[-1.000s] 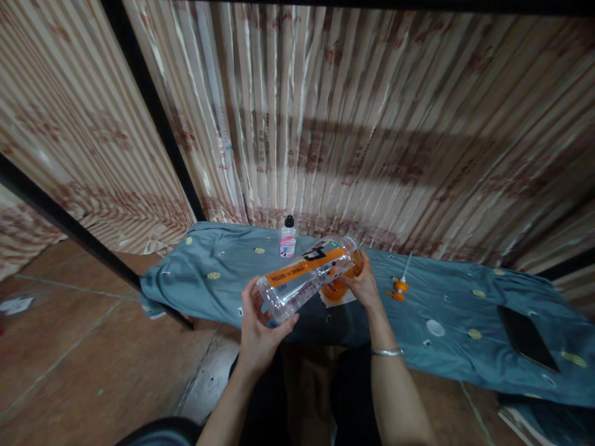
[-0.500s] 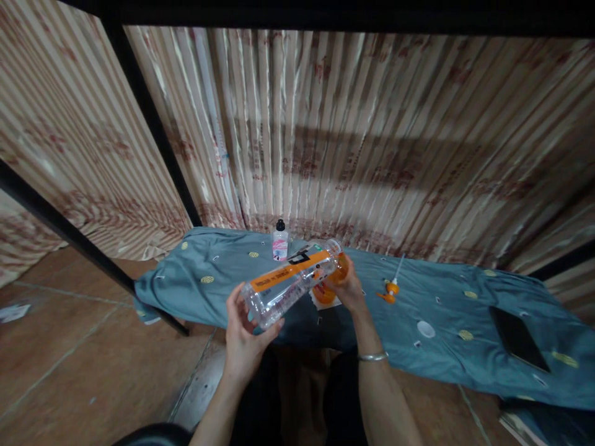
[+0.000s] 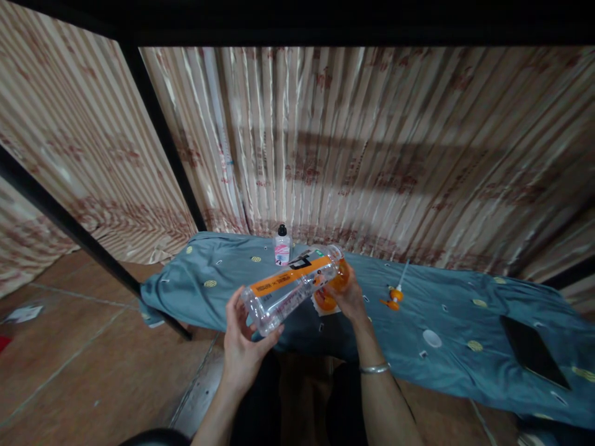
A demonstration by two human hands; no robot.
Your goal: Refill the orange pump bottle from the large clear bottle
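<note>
A clear plastic bottle (image 3: 292, 288) with an orange label is held tilted, its base at the lower left and its neck at the upper right. Fingers of my left hand (image 3: 244, 341) wrap round the base. My right hand (image 3: 348, 294) grips an orange bottle (image 3: 328, 300) by its upper part, close against the clear bottle's neck; where the two mouths meet is hard to make out. An orange pump top (image 3: 395, 296) with a clear tube lies on the cloth to the right. Behind the clear bottle stands a small bottle (image 3: 282, 248) with a black cap and pink label.
A blue-green cloth (image 3: 232, 257) covers the long low surface. On its right part are a white round piece (image 3: 432, 338) and a dark flat tablet-like object (image 3: 534, 351). Black frame posts (image 3: 162, 136) and a striped curtain (image 3: 325, 142) stand around it.
The view has shifted slightly, so the scene sits a little lower in the picture. Both hands keep their holds, and the clear bottle stays tilted much as before.
</note>
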